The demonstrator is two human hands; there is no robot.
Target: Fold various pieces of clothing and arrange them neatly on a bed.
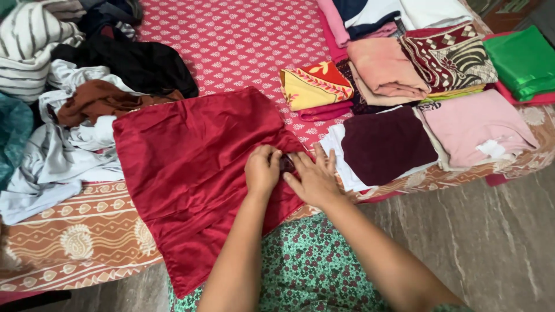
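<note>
A dark red satin cloth [191,156] lies spread across the near edge of the bed and hangs over its side. My left hand [262,169] pinches the cloth's right edge with bent fingers. My right hand [314,176] rests right beside it, fingers spread, pressing on the same edge. A small dark fold of the cloth shows between the two hands.
Folded clothes are stacked at the right: a maroon piece [384,143], a pink one [474,124], a peach one [384,69], a green one [520,58]. An unfolded heap [69,98] lies at the left. The bed has a red patterned sheet [237,40]. Stone floor [491,237] lies to the right.
</note>
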